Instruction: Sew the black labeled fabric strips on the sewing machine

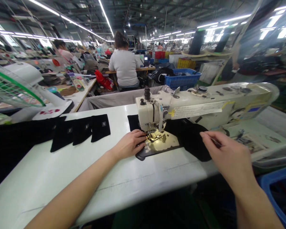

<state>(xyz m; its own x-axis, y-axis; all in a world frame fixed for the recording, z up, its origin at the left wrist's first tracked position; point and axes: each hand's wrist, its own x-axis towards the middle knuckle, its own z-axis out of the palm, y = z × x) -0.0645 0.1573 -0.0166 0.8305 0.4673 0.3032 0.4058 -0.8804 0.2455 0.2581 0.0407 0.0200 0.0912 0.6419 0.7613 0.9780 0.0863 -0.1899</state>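
Note:
A cream sewing machine [176, 105] stands on the white table, its lit presser foot [156, 135] lowered over a worn metal plate [164, 144]. My left hand [131, 143] rests beside the foot with its fingers slightly bent and apart; the fingertips touch the plate's left side. My right hand [225, 151] is closed in a pinch at the right edge of a black fabric piece [193, 140], which lies right of the needle area and partly under the machine arm. Something thin and dark shows between its fingers, too small to name. More black fabric [132, 122] shows behind my left hand.
Several black pieces with small labels [100, 128] lie overlapping at the table's left, beside a larger dark cloth [19, 136]. A fan [26, 79] stands beyond. A blue crate [278, 181] is at lower right. Ahead, a seated person [124, 63] faces away.

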